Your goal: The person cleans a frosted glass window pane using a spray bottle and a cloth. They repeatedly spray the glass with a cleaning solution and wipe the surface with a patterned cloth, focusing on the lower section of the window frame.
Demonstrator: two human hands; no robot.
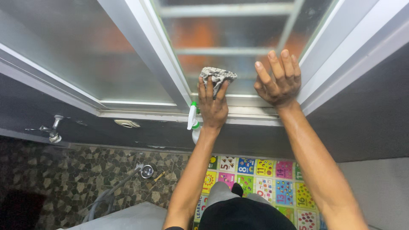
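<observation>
My left hand (212, 106) presses a crumpled grey cloth (217, 76) against the frosted glass of a white-framed sliding window (170, 64), fingers spread over the cloth. A white and green spray bottle (193, 121) hangs just left of that wrist at the sill; I cannot tell whether the hand holds it or it hooks on the ledge. My right hand (279, 79) lies flat and empty on the glass by the right frame, fingers together and pointing up.
The dark grey wall (362, 119) runs below the window. A metal tap (53, 130) sticks out at the left above a stone-patterned surface (64, 179) with a hose (110, 194). A colourful number play mat (264, 179) lies below me.
</observation>
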